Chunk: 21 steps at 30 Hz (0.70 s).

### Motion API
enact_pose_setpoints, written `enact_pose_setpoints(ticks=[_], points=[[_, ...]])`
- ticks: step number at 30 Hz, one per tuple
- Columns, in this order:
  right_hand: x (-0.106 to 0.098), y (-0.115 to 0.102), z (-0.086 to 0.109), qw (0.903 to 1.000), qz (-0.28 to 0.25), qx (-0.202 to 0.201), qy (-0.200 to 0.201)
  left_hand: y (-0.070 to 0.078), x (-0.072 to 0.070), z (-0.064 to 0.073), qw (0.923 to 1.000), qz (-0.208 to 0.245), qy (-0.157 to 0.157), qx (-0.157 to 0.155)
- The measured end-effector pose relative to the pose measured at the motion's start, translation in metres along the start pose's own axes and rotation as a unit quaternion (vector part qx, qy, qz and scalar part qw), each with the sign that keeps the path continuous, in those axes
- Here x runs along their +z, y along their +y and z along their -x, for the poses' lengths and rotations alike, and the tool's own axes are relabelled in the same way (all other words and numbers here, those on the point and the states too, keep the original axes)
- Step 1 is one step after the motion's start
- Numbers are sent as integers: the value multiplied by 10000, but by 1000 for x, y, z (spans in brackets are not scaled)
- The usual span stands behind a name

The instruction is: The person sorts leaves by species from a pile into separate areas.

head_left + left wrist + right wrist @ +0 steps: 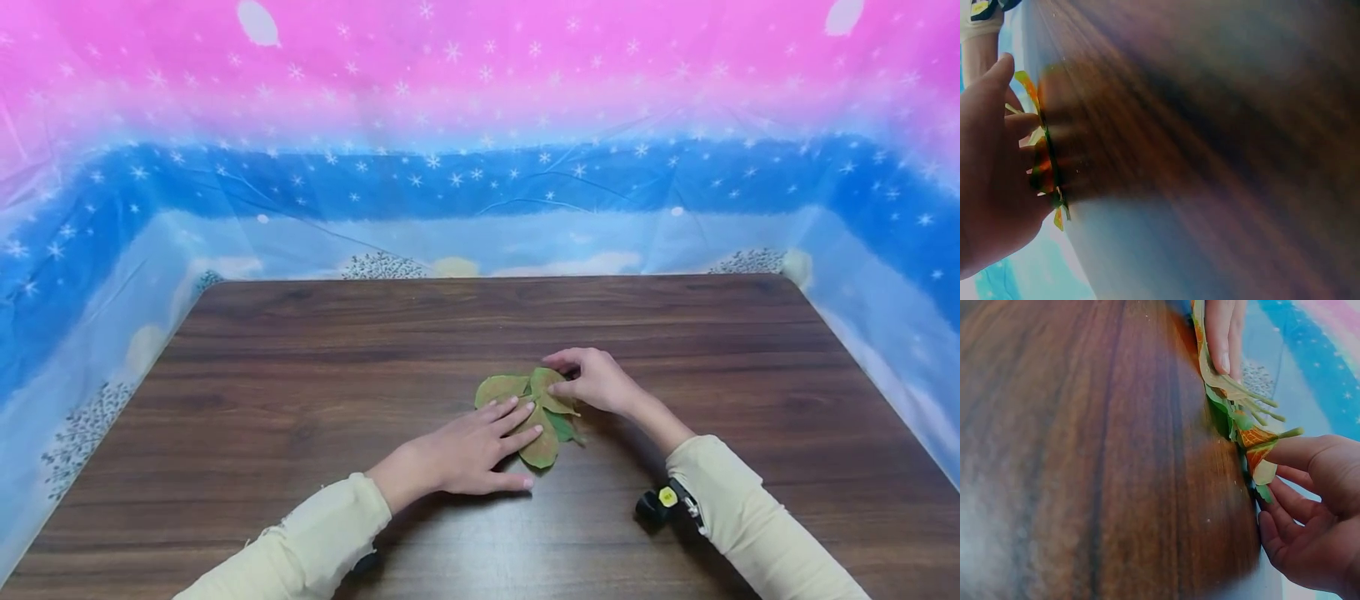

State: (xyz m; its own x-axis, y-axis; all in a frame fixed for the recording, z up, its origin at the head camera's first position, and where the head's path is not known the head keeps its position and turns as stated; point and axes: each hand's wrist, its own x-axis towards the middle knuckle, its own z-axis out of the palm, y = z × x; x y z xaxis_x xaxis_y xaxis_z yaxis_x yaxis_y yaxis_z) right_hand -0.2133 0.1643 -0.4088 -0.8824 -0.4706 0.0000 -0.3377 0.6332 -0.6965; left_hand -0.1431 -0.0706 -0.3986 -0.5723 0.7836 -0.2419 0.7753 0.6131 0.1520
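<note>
Several broad green leaves with brownish middles lie overlapping near the middle of the table, one leaf (498, 387) pointing left and another leaf (538, 452) towards the front. My left hand (468, 450) rests on them with straight, spread fingers, its thumb on the wood. At the upper right of the bunch, my right hand (603, 385) pinches a leaf (553, 402) between thumb and fingers. A darker green leaf (561, 427) shows underneath. In the right wrist view the stalks (1266, 400) stick out towards the right hand (1329, 506). The left palm's underside is hidden in the head view.
The dark wood-grain table (300, 350) spreads around the hands. A pink and blue snowflake cloth (480, 175) hangs behind it and along both sides. A small black camera (652, 508) is strapped at the right wrist, close above the tabletop.
</note>
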Motion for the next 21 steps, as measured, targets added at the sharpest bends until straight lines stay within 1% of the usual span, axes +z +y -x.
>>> enact_pose_setpoints(ticks=[3,9,13,19,21], points=[[1,1,0,10000,18,70,38,-1,1,0,10000,-9,15,11],[1,2,-2,9997,138,1,188,-1,2,-1,10000,-55,47,20],[1,1,-3,9993,200,-75,320,-1,2,-2,9998,-171,43,22],[1,-1,0,9986,309,-21,438,-1,3,0,9995,-296,26,97],[0,-2,0,9976,384,-65,573,-1,4,0,9994,-312,70,122]])
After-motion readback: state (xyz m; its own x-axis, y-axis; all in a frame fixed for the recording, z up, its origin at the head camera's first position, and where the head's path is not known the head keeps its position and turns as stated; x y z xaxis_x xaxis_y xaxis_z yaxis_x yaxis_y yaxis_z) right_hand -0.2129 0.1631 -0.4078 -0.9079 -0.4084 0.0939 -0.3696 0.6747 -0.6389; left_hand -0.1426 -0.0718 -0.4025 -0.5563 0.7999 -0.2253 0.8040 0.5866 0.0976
